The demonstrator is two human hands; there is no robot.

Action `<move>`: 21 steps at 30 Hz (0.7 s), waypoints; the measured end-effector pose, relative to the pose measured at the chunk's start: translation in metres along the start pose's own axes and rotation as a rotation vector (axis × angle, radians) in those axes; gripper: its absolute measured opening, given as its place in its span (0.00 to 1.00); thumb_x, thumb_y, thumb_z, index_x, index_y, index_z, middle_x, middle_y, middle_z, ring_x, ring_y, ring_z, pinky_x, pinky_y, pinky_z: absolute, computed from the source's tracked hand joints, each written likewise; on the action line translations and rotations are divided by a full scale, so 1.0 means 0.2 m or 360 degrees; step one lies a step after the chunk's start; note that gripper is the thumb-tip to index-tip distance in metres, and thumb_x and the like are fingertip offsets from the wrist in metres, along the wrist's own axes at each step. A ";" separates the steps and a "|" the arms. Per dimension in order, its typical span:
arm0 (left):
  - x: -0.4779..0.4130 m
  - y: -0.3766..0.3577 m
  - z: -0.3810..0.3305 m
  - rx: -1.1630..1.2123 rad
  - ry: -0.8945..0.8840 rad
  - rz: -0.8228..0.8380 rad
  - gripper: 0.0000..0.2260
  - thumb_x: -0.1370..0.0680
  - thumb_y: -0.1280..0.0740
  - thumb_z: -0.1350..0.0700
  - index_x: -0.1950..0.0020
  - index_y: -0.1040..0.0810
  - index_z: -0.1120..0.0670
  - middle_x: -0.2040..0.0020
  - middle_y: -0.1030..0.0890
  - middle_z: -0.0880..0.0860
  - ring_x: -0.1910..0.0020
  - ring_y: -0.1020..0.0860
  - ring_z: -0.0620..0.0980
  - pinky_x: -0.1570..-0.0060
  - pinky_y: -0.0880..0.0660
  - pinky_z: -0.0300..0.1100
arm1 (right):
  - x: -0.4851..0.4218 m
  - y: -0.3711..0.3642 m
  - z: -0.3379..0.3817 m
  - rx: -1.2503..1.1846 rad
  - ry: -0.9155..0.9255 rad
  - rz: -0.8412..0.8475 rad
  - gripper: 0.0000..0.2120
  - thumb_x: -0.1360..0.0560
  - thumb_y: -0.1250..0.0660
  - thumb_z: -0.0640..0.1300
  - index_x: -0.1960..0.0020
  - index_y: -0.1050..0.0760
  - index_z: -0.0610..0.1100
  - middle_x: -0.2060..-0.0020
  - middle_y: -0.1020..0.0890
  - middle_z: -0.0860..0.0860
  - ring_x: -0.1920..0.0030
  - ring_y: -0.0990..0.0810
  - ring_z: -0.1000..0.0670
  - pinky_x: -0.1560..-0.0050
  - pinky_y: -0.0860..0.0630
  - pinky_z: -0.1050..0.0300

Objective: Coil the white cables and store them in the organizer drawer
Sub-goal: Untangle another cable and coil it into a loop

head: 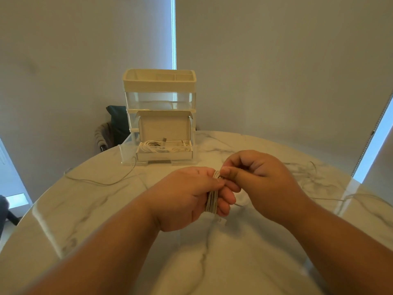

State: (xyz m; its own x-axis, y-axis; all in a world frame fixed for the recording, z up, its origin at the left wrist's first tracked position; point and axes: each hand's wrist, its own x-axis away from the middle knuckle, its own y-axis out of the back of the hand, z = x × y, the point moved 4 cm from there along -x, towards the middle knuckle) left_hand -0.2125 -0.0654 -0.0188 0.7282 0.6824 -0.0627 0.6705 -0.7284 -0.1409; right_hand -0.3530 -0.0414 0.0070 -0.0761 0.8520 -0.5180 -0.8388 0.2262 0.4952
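Note:
My left hand grips a bundle of coiled white cable above the middle of the marble table. My right hand pinches the top of the same bundle between thumb and fingers. A short loose tail of the cable hangs below the bundle. The clear organizer stands at the table's far edge with its bottom drawer pulled out. In the drawer sits an open cardboard box holding coiled white cables.
Another white cable lies loose on the table at the left, trailing from the organizer. A further loose cable lies at the right edge. A dark chair with a cloth stands behind the table.

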 end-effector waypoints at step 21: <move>-0.01 0.06 -0.02 0.0638 -0.0066 0.0226 0.09 0.29 0.41 0.59 0.60 0.21 0.59 0.71 0.26 0.52 0.73 0.27 0.48 0.67 0.25 0.43 | 0.05 -0.13 -0.05 -0.1260 -0.0745 0.0608 0.13 0.30 0.29 0.44 0.47 0.19 0.42 0.51 0.23 0.39 0.65 0.31 0.49 0.66 0.28 0.58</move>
State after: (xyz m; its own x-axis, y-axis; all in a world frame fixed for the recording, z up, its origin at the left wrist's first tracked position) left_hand -0.2054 -0.0760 -0.0162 0.7975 0.5848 -0.1479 0.4497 -0.7398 -0.5005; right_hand -0.3362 -0.0440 -0.0173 -0.3389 0.9408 -0.0090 -0.9331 -0.3373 -0.1247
